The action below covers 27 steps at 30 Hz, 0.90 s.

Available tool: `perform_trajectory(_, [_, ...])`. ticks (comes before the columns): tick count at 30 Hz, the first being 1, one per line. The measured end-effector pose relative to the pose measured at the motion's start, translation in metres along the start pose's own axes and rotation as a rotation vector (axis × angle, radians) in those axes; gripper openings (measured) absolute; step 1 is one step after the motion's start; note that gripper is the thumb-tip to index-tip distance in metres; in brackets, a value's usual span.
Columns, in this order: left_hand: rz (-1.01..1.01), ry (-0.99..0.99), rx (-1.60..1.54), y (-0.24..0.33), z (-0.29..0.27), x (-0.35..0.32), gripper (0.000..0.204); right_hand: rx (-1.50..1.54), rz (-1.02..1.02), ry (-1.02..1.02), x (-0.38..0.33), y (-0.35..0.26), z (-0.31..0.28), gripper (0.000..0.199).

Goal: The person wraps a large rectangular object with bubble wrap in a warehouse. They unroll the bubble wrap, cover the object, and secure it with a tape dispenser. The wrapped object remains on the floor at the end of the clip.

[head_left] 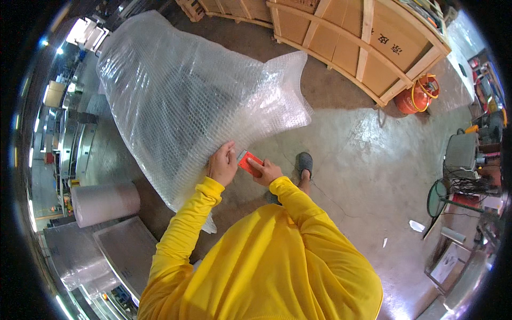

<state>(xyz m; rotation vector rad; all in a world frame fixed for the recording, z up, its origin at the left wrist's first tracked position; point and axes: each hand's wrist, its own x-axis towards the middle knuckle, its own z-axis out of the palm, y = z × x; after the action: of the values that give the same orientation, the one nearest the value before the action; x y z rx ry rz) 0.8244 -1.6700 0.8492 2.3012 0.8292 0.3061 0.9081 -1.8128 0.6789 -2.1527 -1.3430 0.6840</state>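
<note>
A large object wrapped in clear bubble wrap (176, 80) stands in front of me, its loose end flaring out to the right. My left hand (223, 164) is at the near edge of the wrap, fingers curled and drawn together on the plastic. In my right hand (269, 172) is a flat red-orange hand tool (250, 164) with a grey metal end. That end points toward my left hand, close to the wrap's edge. The exact kind of tool does not show. What lies inside the wrap is blurred by the plastic.
A wooden crate (368, 42) spans the far right, with a red gas cylinder (417, 97) beside its corner. On the left lie a roll of wrap (106, 202) and flat wrapped panels (128, 250). Cables and a green-rimmed fan-like object (436, 197) sit at right; paper scraps (416, 226) lie on the floor.
</note>
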Motion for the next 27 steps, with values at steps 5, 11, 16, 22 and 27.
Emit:
perform_trajectory(5, [0.028,0.029,-0.007,-0.008,0.005,0.002,0.031,0.008,0.033,0.008,-0.006,-0.002,0.001,0.080])
perform_trajectory(11, [0.027,0.020,-0.020,-0.011,0.008,0.004,0.031,0.018,0.126,-0.080,0.001,-0.014,-0.002,0.077])
perform_trajectory(16, [0.038,0.045,-0.057,-0.013,0.012,-0.001,0.032,0.010,0.153,-0.131,-0.006,-0.016,-0.008,0.074])
perform_trajectory(22, [0.059,0.066,-0.004,-0.016,0.014,0.003,0.032,-0.388,0.129,-0.248,0.031,-0.046,0.018,0.052])
perform_trajectory(27, [0.073,0.101,-0.027,-0.010,0.020,-0.012,0.036,-0.453,0.095,-0.465,0.009,-0.034,0.037,0.024])
